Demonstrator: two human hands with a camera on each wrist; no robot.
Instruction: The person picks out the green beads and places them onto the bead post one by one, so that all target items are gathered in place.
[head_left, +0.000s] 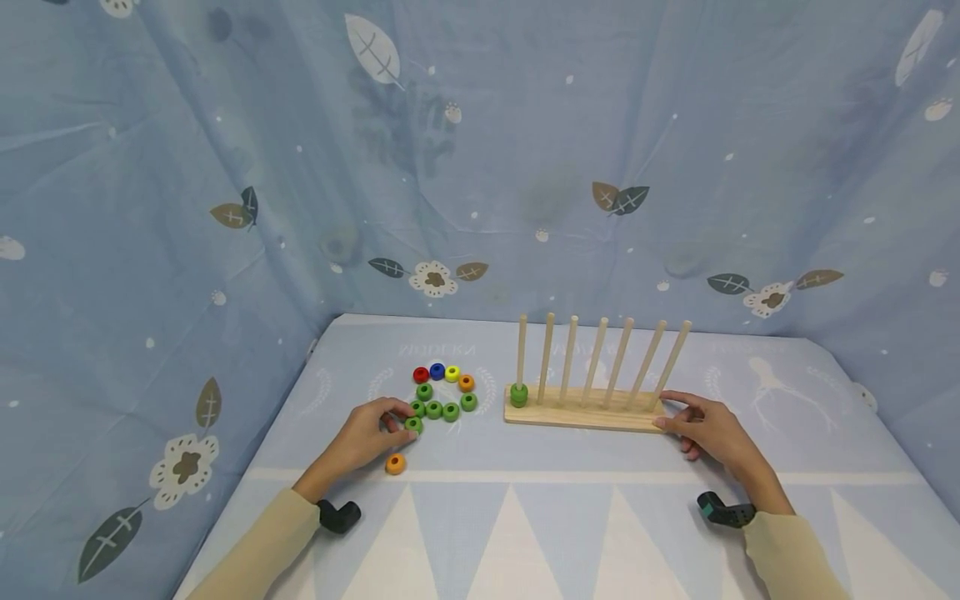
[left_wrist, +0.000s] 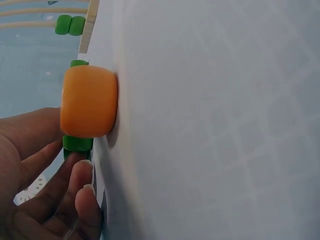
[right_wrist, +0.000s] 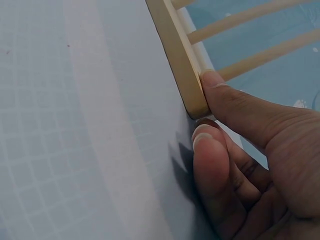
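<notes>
My left hand [head_left: 367,431] pinches a green bead [head_left: 413,426] between thumb and fingers, down at the table. Close to that hand lies a loose orange bead [head_left: 395,464], which looms large in the left wrist view and partly hides the pinched bead. A wooden peg rack [head_left: 585,419] stands upright in the middle, with a row of several pegs. Two green beads [left_wrist: 70,25] are stacked on its leftmost peg. At the rack's right end, my right hand [head_left: 708,427] grips the base, its thumb [right_wrist: 235,102] on the upper edge and other fingers curled at the end.
Beyond the left hand, several more beads form a loose ring: green beads [head_left: 451,412], a red bead [head_left: 421,375], a blue bead [head_left: 437,372], a yellow bead [head_left: 452,373] and another orange bead [head_left: 467,382]. A patterned blue curtain [head_left: 510,167] rises behind the cloth-covered table [head_left: 480,533].
</notes>
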